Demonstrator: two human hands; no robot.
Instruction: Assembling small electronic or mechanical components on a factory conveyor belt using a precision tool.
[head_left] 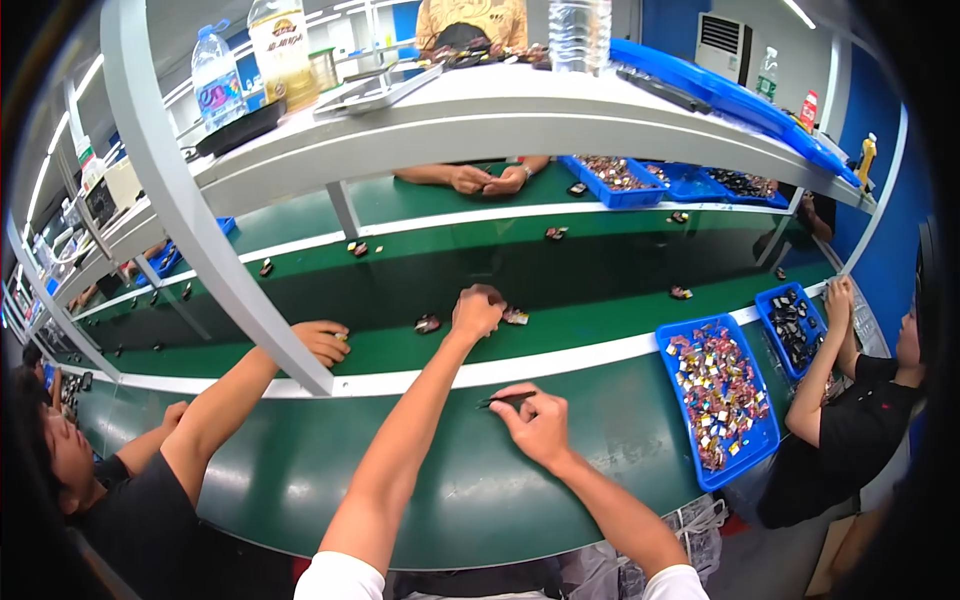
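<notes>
My left hand [478, 312] reaches over the dark green conveyor belt [590, 270], its fingers curled together. Whatever they may hold is hidden. Right beside its fingertips lies a small part with a pale label and reddish wires [515, 316]; I cannot tell whether they touch. Another small dark and reddish part [428, 323] sits on the belt to the left of that hand. My right hand [540, 425] is closed around black tweezers [512, 399], tips pointing left, above the green worktop [480, 490] on the near side of the white rail.
A blue tray [690, 455] full of small wired parts stands at right, with a smaller blue tray of black pieces [795, 325] behind it. A co-worker's hand [322, 342] touches the belt at left. A metal post [200, 220] and overhead shelf [560, 135] frame the reach.
</notes>
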